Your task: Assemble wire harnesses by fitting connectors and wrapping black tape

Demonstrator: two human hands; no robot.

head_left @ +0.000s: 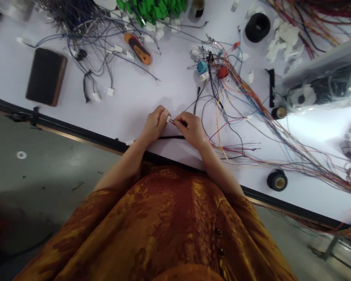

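My left hand [155,124] is closed on a small white connector [169,118], gripped between thumb and fingers near the table's front edge. From the right, my right hand [191,128] pinches thin wires [172,121], at least one of them red, right at that connector. Whether their ends sit inside it is too small to tell. A black sleeved cable [171,137] lies under my hands along the edge. Right of them spreads a wire harness [240,84] with a light blue connector [202,66] and a red connector [223,72] at its far end.
An orange and black tool handle [138,48] lies beyond my hands, near loose grey wires [105,43] and a pile of green connectors [155,9]. A dark case [46,76] is at left. Black tape rolls [277,180] and a plastic-wrapped bin [321,84] stand at right.
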